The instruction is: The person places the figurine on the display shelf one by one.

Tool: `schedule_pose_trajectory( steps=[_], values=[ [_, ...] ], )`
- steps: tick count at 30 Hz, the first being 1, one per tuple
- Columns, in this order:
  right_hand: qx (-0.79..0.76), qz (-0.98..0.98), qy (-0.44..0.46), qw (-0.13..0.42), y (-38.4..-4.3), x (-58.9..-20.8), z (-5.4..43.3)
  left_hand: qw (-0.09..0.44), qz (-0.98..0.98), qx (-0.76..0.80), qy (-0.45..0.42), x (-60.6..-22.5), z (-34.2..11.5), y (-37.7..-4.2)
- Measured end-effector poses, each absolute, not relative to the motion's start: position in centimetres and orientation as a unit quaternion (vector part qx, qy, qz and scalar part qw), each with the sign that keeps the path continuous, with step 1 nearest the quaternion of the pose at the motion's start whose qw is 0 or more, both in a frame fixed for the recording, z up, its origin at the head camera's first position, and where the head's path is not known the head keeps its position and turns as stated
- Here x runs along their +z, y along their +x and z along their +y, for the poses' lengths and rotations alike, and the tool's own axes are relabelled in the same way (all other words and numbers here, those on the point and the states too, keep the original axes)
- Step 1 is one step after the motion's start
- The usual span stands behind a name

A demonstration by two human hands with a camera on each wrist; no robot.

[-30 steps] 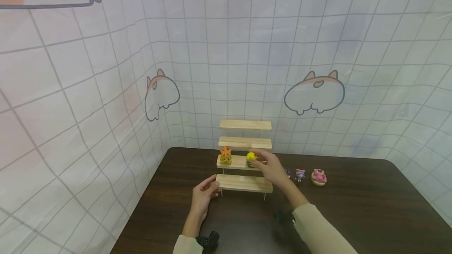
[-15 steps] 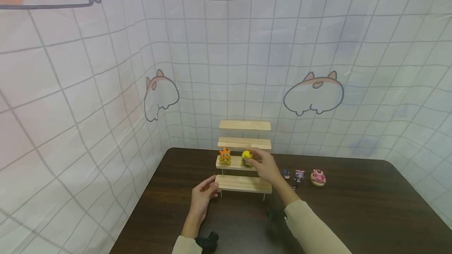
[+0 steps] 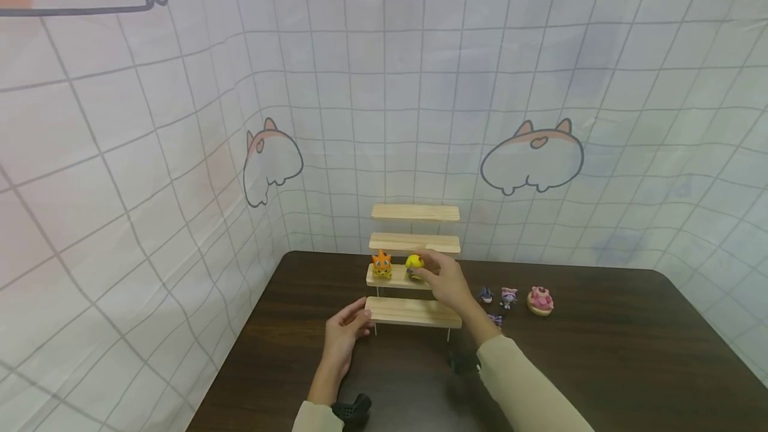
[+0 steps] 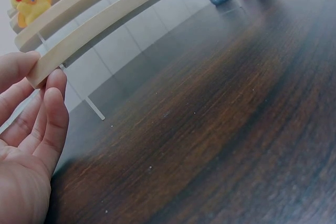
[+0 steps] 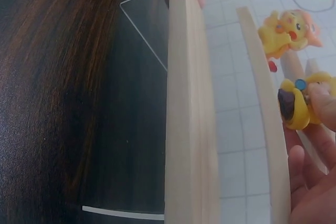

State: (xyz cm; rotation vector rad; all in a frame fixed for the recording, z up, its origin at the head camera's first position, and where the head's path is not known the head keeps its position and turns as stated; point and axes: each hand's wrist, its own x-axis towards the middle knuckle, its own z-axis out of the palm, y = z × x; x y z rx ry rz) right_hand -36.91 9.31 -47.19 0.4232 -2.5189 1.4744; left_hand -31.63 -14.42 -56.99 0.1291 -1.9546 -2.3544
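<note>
A wooden tiered display stand [image 3: 414, 312] stands on the dark table. My left hand [image 3: 343, 335] pinches the left end of its lowest board, thumb above and fingers beneath in the left wrist view. On the second board up, at its left, sits a yellow figurine with an orange hood [image 3: 382, 265]. Right of it, my right hand [image 3: 447, 280] holds another yellow figurine [image 5: 302, 108] with a dark base between thumb and fingers. That base is right at the board's edge in the right wrist view; whether it bears on the wood I cannot tell.
Right of the stand lie a small grey-blue figurine [image 3: 485, 295], a pink-and-white one [image 3: 509, 297], a purple item [image 3: 495, 319] and a pink bear on a round base [image 3: 541, 301]. A tile-patterned curtain [image 3: 420, 119] hangs behind. Thin clear legs [image 4: 94, 108] support the stand.
My right hand has moved left along the second board with the yellow figurine, nearer the orange-hooded one. The small figurines behind my wrist show more fully. My left hand keeps its place.
</note>
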Motion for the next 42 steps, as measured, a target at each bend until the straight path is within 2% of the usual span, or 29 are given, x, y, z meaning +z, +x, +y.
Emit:
schedule_pose_trajectory(
  steps=[42],
  values=[
    [0.489, -0.855, 0.133, 0.109, -36.68, -47.76, 8.90, 0.043, -0.633, -0.772, 0.040, -56.96, -14.36, -31.54]
  ],
)
